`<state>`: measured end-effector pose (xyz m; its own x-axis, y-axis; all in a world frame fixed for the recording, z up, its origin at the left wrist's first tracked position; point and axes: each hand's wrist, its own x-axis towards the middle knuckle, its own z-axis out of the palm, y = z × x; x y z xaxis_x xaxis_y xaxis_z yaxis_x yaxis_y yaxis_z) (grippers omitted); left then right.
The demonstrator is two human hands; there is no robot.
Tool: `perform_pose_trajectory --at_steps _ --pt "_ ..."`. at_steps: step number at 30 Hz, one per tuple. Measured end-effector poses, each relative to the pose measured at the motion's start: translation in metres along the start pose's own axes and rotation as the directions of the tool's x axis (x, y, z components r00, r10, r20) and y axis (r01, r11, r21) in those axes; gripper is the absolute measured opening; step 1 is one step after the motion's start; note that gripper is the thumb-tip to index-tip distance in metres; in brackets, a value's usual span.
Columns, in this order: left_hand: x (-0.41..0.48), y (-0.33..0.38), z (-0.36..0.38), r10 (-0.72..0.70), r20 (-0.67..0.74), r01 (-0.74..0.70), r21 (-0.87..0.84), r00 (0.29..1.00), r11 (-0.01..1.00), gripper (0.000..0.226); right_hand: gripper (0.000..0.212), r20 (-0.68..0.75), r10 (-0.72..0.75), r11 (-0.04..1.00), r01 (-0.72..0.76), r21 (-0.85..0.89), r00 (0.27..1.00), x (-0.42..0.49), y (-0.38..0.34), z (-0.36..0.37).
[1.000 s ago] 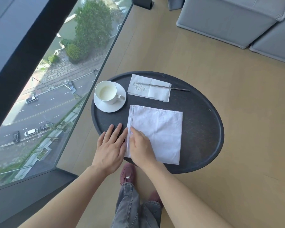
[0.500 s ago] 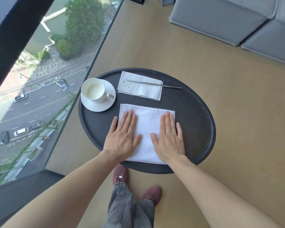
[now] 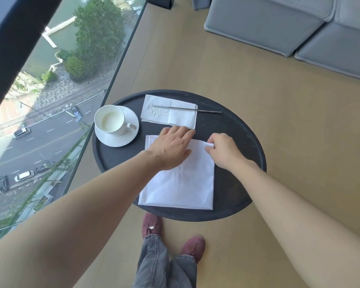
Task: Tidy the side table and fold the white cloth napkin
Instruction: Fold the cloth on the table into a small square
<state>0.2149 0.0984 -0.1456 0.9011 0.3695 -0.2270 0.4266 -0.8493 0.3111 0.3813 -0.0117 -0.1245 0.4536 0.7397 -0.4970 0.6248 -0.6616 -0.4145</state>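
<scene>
A white cloth napkin [image 3: 181, 183] lies flat on the near half of the round black side table [image 3: 237, 163]. My left hand [image 3: 170, 148] rests palm down on the napkin's far edge, fingers curled over that edge toward the far left corner. My right hand [image 3: 222, 148] pinches the napkin's far right corner, which is bunched between its fingers. A white cup [image 3: 110, 121] on a white saucer [image 3: 121, 140] stands at the table's left. A paper napkin [image 3: 170, 113] with a thin metal utensil [image 3: 195, 110] across it lies at the far side.
A floor-to-ceiling window [image 3: 50, 100] runs along the left, close to the table. A grey sofa [image 3: 299, 28] stands at the far right on the wooden floor [image 3: 279, 111]. My legs and dark red shoes [image 3: 152, 224] are just under the table's near edge.
Both hands moved from lying flat on the napkin's near part up to its far edge. My right hand has taken hold of the far right corner.
</scene>
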Motion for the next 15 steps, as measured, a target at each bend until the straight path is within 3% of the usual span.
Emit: perform_pose_trajectory --at_steps 5,7,10,13,15 --pt "0.012 -0.010 -0.024 -0.026 0.199 0.012 0.070 0.980 0.997 0.033 0.006 -0.068 -0.211 0.966 0.219 0.139 0.975 -0.035 0.011 -0.028" --pt "0.008 -0.018 -0.037 -0.056 0.264 0.062 -0.016 0.963 0.998 0.024 0.007 -0.078 -0.194 0.960 0.205 0.190 0.978 -0.046 0.020 -0.041" --pt "-0.005 -0.026 -0.066 -0.145 0.267 0.209 -0.232 0.953 0.950 0.040 0.009 -0.095 -0.117 0.925 0.144 0.351 0.988 -0.052 0.038 -0.059" --pt "-0.026 -0.021 -0.101 -0.205 0.100 0.226 -0.543 0.974 0.809 0.046 0.008 -0.133 -0.094 0.792 0.155 0.591 0.987 -0.057 0.047 -0.077" --pt "-0.044 -0.013 -0.117 -0.228 -0.002 0.141 -0.779 0.974 0.610 0.048 0.008 -0.197 -0.110 0.675 0.219 0.705 0.974 -0.066 0.046 -0.086"
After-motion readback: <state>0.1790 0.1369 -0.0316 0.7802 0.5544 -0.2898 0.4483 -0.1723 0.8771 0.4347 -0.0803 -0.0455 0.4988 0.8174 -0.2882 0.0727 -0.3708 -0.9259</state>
